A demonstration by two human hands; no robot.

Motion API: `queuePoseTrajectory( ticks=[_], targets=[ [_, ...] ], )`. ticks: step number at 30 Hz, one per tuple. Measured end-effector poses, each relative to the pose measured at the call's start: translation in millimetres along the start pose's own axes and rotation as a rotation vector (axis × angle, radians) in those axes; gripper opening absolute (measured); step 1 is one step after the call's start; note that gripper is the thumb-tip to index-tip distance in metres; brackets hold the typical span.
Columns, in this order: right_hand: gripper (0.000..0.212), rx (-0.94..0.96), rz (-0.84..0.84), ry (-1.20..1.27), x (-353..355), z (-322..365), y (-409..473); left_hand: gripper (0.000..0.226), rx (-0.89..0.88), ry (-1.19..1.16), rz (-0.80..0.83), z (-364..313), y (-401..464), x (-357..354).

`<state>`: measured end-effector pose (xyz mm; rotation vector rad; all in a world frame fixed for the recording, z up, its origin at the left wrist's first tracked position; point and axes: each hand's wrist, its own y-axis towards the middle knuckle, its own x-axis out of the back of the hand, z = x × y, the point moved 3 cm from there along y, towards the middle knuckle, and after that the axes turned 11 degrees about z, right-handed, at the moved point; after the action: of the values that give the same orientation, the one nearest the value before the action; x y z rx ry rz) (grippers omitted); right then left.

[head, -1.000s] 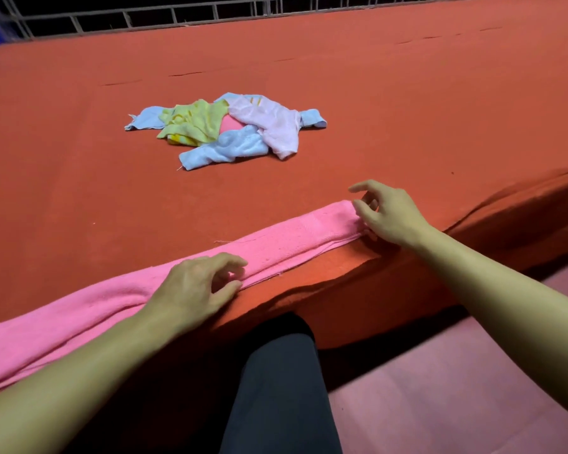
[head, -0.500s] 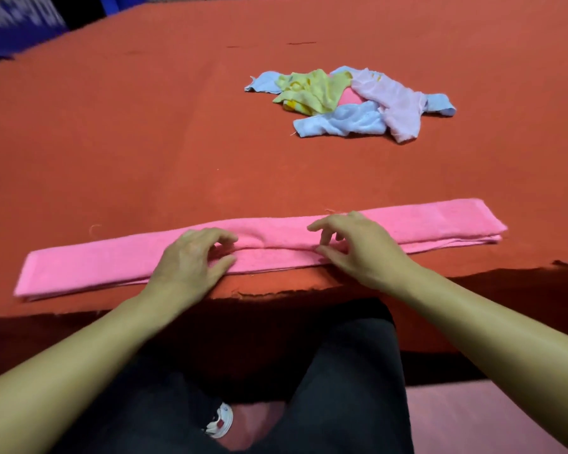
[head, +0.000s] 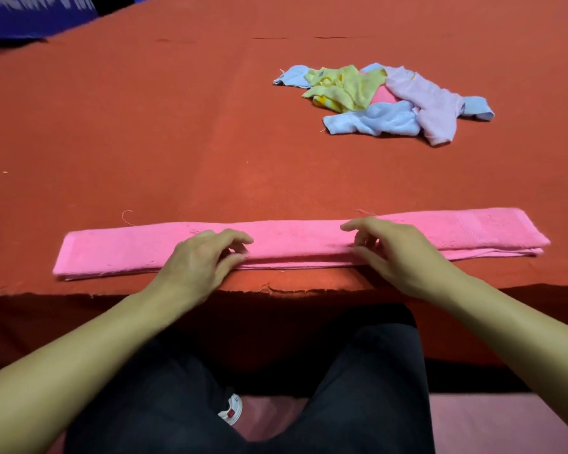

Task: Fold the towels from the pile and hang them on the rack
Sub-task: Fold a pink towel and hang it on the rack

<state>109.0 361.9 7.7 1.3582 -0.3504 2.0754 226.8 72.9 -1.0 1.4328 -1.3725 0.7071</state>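
Directly in front of us, a pink towel (head: 295, 245) folded into a long strip lies left-to-right along the near edge of the red surface (head: 145, 142). Both hands sit on its middle part: left hand (head: 202, 262) and right hand (head: 397, 253), fingers curled, pinching the near edge, approx. equally close. The pile (head: 384, 101) lies well apart, far right. No rack in view; fingertips partly hidden.

Blurred white lettering on the blue banner (head: 36, 14) is unreadable.
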Motion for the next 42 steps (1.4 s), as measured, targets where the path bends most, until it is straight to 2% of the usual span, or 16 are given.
queuePoseTrajectory(
  ticks=[4,10,16,19,25,29,31,34,35,40,42],
  targets=[
    [0.035,0.027,0.116,-0.091,-10,5,-8,0.029,-0.077,0.048,0.041,3,-10,-8],
    [0.034,0.007,0.02,-0.045,-8,20,7,0.037,-0.036,0.105,0.037,25,-26,13],
    [0.032,0.13,0.054,-0.029,-34,61,40,0.036,0.102,0.073,-0.01,71,-55,33],
    [0.031,0.146,0.081,-0.04,-46,72,52,0.026,0.022,0.078,0.01,85,-61,38],
    [0.026,0.12,0.1,-0.033,-50,73,50,0.039,-0.045,0.098,0.095,89,-62,44],
    [0.028,0.075,0.073,0.0,-46,69,49,0.044,0.054,0.067,0.044,80,-50,46],
    [0.028,0.061,0.054,0.011,-44,68,49,0.058,0.185,0.123,0.144,86,-48,45],
    [0.028,0.058,0.048,0.011,-43,71,50,0.081,0.365,0.309,0.466,106,-55,36],
    [0.028,0.059,0.05,0.008,-43,71,50,0.085,0.382,0.329,0.51,112,-58,34],
    [0.026,0.049,0.018,-0.014,-43,74,53,0.085,0.346,0.285,0.5,130,-61,45],
    [0.026,0.058,0.001,-0.032,-44,78,57,0.084,0.382,0.321,0.488,145,-68,54]
  ],
)
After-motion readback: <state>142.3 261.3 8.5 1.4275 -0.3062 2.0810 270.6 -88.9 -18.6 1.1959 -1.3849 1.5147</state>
